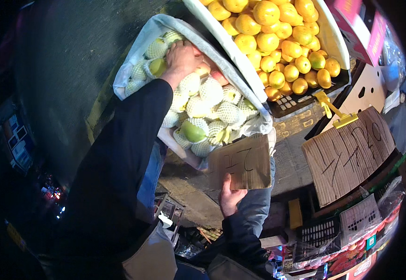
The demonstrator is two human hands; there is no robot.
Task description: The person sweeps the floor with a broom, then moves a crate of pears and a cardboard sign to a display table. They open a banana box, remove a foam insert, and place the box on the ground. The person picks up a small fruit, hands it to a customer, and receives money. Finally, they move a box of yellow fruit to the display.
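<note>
My left hand [183,59] reaches into a crate lined with white sheeting [120,82] and rests on the fruit at its far end. Its fingertips are hidden, so whether it grips a fruit cannot be told. Around it lie pale green and yellowish fruits in white foam nets [210,92], with a few reddish ones [219,77] beside the wrist. My right hand [231,196] holds a piece of cardboard with handwriting [246,164] by its lower edge, thumb on top, at the crate's near corner. One green fruit [193,131] shows bare through its net close to the cardboard.
A black crate with white lining [339,42], full of orange citrus fruits [267,42], adjoins on the right. A yellow clip [344,120] holds a second written cardboard sign [350,154]. Plastic baskets [316,232] are at lower right; a metal frame [176,213] stands below the crate.
</note>
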